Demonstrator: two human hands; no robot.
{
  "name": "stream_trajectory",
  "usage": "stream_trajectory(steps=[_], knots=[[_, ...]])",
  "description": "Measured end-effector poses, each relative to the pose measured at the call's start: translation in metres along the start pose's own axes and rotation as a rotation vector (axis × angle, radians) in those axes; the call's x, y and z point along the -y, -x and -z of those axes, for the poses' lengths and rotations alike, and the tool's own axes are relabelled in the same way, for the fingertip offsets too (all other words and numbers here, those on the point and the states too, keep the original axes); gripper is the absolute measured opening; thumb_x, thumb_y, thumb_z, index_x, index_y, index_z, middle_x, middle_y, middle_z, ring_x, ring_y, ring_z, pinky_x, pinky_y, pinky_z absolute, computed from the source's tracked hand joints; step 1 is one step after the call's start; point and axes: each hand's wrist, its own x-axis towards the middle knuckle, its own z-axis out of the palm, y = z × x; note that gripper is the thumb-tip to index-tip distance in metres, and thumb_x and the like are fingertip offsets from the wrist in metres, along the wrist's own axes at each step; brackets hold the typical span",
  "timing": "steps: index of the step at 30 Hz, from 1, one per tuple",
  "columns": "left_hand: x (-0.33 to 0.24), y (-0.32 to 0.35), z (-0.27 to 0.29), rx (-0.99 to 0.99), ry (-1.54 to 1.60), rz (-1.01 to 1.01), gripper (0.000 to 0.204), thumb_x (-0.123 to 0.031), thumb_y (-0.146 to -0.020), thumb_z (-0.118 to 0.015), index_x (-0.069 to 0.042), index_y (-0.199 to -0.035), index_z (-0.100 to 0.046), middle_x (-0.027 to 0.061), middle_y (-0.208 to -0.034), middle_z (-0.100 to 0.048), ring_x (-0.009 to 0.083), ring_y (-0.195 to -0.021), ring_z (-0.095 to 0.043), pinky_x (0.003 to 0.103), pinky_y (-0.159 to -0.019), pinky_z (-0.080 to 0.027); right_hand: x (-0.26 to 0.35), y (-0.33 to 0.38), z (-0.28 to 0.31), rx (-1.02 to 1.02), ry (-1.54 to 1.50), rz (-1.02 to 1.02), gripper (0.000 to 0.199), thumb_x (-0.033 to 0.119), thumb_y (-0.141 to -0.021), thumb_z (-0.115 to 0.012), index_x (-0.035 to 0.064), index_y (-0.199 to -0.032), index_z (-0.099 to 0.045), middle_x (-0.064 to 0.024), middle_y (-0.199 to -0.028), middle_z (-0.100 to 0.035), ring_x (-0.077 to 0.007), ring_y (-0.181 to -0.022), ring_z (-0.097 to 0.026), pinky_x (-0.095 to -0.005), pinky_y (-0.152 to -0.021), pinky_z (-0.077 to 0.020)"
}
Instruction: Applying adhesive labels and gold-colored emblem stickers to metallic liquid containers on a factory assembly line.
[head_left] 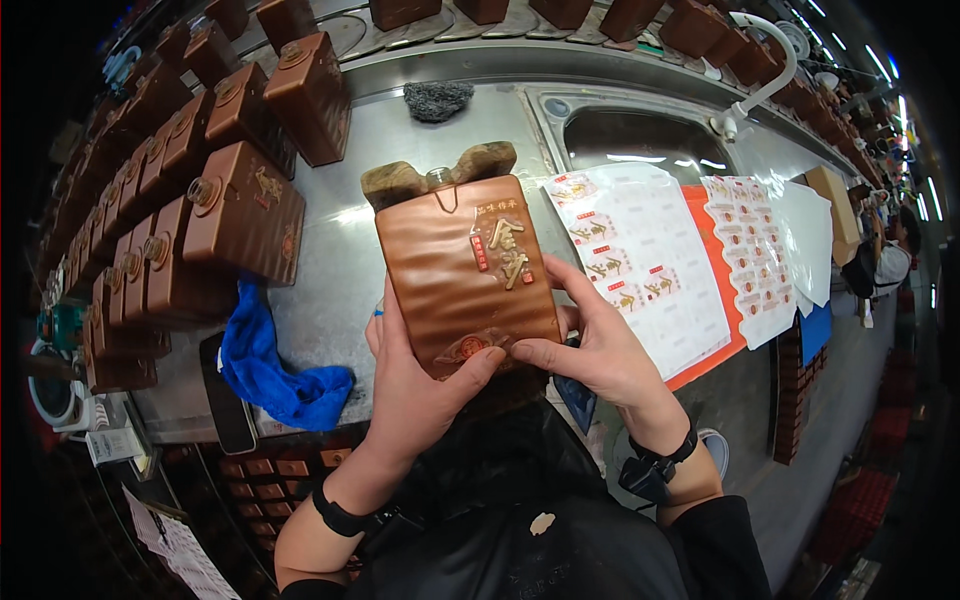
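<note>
I hold a flat brown ceramic bottle (450, 270) with a rippled face, gold raised characters and a small red label, its neck pointing away from me. It rests against a notched wooden stand (400, 180) on the steel counter. My left hand (410, 385) grips the bottle's lower left edge, thumb pressed on a round emblem near its base. My right hand (600, 345) holds the lower right side, fingers on the face and thumb by the same emblem.
Many matching brown bottles (240, 215) lie in rows at the left and along the back. A blue cloth (270, 365) lies left of my hands. Sticker sheets (650, 260) lie on the right beside a sink (640, 140) with a white faucet (770, 70). A dark scouring pad (437, 100) sits behind.
</note>
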Motion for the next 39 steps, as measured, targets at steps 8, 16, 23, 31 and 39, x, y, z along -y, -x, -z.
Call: stream_trajectory(steps=[8, 16, 23, 31, 39], knots=[[0.001, -0.001, 0.0, 0.021, -0.014, -0.016, 0.103, -0.035, -0.077, -0.086, -0.002, -0.153, -0.026, 0.0161, -0.134, -0.054, 0.0318, -0.119, -0.039, 0.048, -0.111, -0.025, -0.002, 0.0, 0.002, 0.006, -0.008, 0.005, 0.089, 0.016, -0.08, -0.087, 0.0012, -0.153, -0.038, -0.0092, -0.134, -0.055, -0.005, -0.07, -0.047, -0.0212, -0.064, -0.0433], [0.0, 0.0, 0.001, 0.016, -0.023, -0.008, 0.107, -0.031, -0.075, -0.087, -0.001, -0.155, -0.023, 0.0184, -0.134, -0.051, 0.0311, -0.119, -0.038, 0.046, -0.111, -0.028, -0.001, 0.001, 0.005, 0.006, 0.054, 0.006, 0.091, 0.015, -0.078, -0.088, 0.0029, -0.154, -0.039, -0.0074, -0.134, -0.056, -0.0069, -0.074, -0.047, -0.0222, -0.07, -0.0448], [-0.008, -0.008, 0.006, 0.037, 0.133, 0.008, 0.11, -0.027, -0.075, -0.087, -0.001, -0.157, -0.019, 0.0207, -0.134, -0.047, 0.0339, -0.125, -0.043, 0.046, -0.111, -0.035, -0.003, 0.003, 0.009, 0.021, 0.064, 0.012, 0.093, 0.017, -0.075, -0.088, 0.0038, -0.154, -0.039, -0.0077, -0.135, -0.056, -0.0085, -0.075, -0.046, -0.0232, -0.072, -0.0447], [-0.011, -0.01, -0.006, -0.047, 0.093, -0.017, 0.105, -0.024, -0.08, -0.085, 0.001, -0.157, -0.017, 0.0215, -0.134, -0.045, 0.0327, -0.126, -0.045, 0.045, -0.11, -0.038, -0.006, 0.003, 0.01, 0.014, 0.153, 0.04, 0.094, 0.02, -0.075, -0.089, 0.0044, -0.153, -0.039, -0.0095, -0.131, -0.057, -0.0113, -0.074, -0.047, -0.025, -0.071, -0.0455], [-0.016, -0.007, -0.004, 0.001, 0.306, 0.066, 0.102, -0.021, -0.086, -0.08, 0.001, -0.16, -0.014, 0.0195, -0.136, -0.046, 0.031, -0.13, -0.046, 0.043, -0.113, -0.037, -0.008, 0.004, 0.023, 0.001, 0.096, 0.04, 0.074, 0.02, -0.085, -0.081, 0.0026, -0.148, -0.047, -0.0076, -0.124, -0.062, -0.0102, -0.069, -0.05, -0.0228, -0.068, -0.0461]])
